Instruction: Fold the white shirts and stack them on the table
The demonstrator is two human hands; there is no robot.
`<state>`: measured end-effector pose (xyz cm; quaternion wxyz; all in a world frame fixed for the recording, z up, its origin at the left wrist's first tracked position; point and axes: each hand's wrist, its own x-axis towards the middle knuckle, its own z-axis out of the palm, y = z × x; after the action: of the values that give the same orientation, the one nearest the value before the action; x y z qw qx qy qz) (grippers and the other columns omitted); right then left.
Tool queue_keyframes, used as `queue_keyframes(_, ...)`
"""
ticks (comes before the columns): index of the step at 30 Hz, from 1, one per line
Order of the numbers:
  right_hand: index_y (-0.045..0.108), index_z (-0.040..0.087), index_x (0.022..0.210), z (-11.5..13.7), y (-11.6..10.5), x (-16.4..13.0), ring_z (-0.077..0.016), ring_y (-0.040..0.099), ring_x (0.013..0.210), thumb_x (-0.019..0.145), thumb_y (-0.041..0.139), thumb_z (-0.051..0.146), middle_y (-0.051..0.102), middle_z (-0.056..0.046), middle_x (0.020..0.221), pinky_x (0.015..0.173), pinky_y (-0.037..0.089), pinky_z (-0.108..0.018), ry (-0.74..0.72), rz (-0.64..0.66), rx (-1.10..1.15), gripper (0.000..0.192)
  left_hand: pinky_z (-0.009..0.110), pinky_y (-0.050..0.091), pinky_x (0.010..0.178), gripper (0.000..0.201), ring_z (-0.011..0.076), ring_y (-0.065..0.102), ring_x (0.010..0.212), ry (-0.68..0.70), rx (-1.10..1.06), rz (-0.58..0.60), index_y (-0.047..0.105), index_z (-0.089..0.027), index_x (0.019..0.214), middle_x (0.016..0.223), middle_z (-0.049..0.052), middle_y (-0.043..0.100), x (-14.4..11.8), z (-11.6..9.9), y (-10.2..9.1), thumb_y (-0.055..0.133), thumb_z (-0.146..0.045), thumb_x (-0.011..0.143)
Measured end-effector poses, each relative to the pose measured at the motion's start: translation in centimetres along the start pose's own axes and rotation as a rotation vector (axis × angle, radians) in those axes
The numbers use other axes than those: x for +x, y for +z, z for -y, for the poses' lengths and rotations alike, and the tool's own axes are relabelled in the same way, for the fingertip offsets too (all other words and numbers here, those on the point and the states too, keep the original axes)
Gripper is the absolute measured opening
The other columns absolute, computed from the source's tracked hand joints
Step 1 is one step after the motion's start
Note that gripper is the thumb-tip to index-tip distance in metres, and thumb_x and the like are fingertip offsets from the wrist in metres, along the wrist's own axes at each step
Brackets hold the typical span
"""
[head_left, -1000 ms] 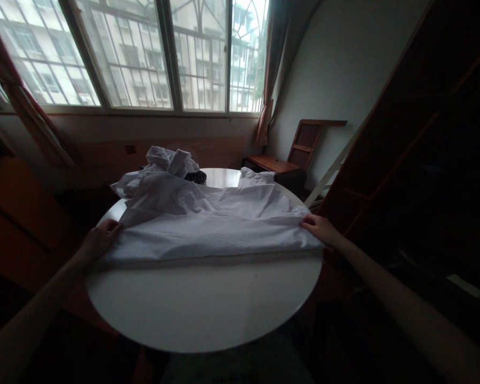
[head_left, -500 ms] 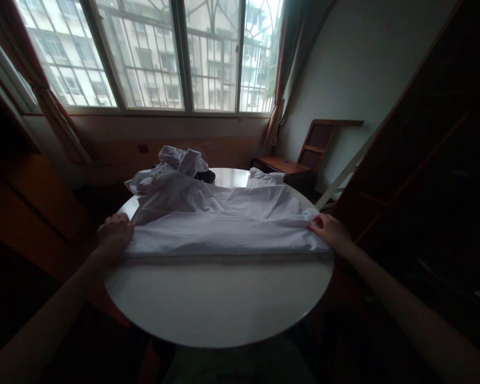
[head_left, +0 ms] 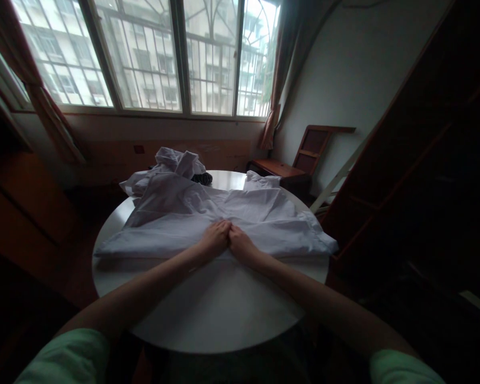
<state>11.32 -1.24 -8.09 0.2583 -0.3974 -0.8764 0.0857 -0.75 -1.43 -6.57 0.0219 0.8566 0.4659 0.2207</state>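
A white garment (head_left: 172, 232) lies spread across the round table, its near edge folded into a straight band and its far part rumpled. My left hand (head_left: 216, 237) rests palm down on the middle of that band, fingers laid along the fabric. Against it, fingertips nearly touching, my right hand (head_left: 242, 245) lies on the same spot from the other side. Both hands press the cloth from above; their palms and the undersides of the fingers are hidden.
The white round table (head_left: 224, 314) stands before me. At its far left is a heap of white cloth (head_left: 178, 160) beside a dark patterned item (head_left: 202, 178). More white cloth (head_left: 262, 180) lies at the far right. Beyond are a wooden chair (head_left: 280, 166) and a barred window.
Both hands have left the two ends of the garment and come together at its middle. The ends now lie free on the table. My view has shifted slightly.
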Motion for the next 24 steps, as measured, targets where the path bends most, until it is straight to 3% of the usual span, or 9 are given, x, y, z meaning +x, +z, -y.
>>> queue_keyframes(4,0.048,0.009,0.123,-1.2,-0.2,-0.7,-0.0232,0.040,0.122,0.085,0.036,0.021,0.049,-0.016,0.129,0.102,0.031,-0.040,-0.090,0.055,-0.079,0.042,0.041,0.026,0.105,0.047,0.0231,0.033,0.129,-0.042,0.084,0.107,0.041,-0.012,0.128,0.135,0.015,0.042,-1.2,2.6,0.3,0.032,-0.031,0.086)
queue_keyframes(8,0.044,0.008,0.128,-3.5,-2.0,-2.1,-0.0257,0.033,0.128,0.088,0.036,0.039,0.040,-0.017,0.136,0.103,0.029,-0.044,-0.015,0.101,-0.144,0.051,0.042,0.023,0.105,0.052,0.0250,0.026,0.132,-0.148,0.153,0.161,0.039,-0.017,0.132,0.141,0.011,0.035,-2.2,4.8,-1.1,0.030,-0.042,0.087)
queue_keyframes(13,0.044,0.011,0.129,-7.8,-4.8,-4.8,-0.0248,0.033,0.128,0.088,0.032,0.042,0.041,-0.015,0.136,0.103,0.028,-0.044,0.022,0.117,-0.202,0.052,0.039,0.024,0.105,0.059,0.0238,0.027,0.131,-0.325,0.196,0.212,0.035,-0.015,0.135,0.143,0.010,0.031,-4.8,8.7,-3.3,0.025,-0.048,0.086)
queue_keyframes(20,0.041,0.013,0.131,-14.1,-9.4,-9.5,-0.0248,0.031,0.129,0.088,0.027,0.046,0.039,-0.014,0.137,0.105,0.026,-0.044,0.177,0.111,-0.340,0.056,0.041,0.024,0.104,0.062,0.0250,0.025,0.132,-0.536,0.326,0.184,0.032,-0.011,0.136,0.143,0.011,0.030,-9.7,16.4,-6.3,0.025,-0.043,0.084)
queue_keyframes(24,0.039,0.011,0.132,-15.8,-10.9,-10.6,-0.0269,0.029,0.130,0.086,0.026,0.048,0.036,-0.015,0.139,0.105,0.025,-0.045,0.268,0.126,-0.389,0.061,0.042,0.023,0.105,0.065,0.0256,0.024,0.132,-0.599,0.358,0.163,0.030,-0.009,0.137,0.144,0.012,0.027,-11.2,18.9,-7.3,0.024,-0.045,0.083)
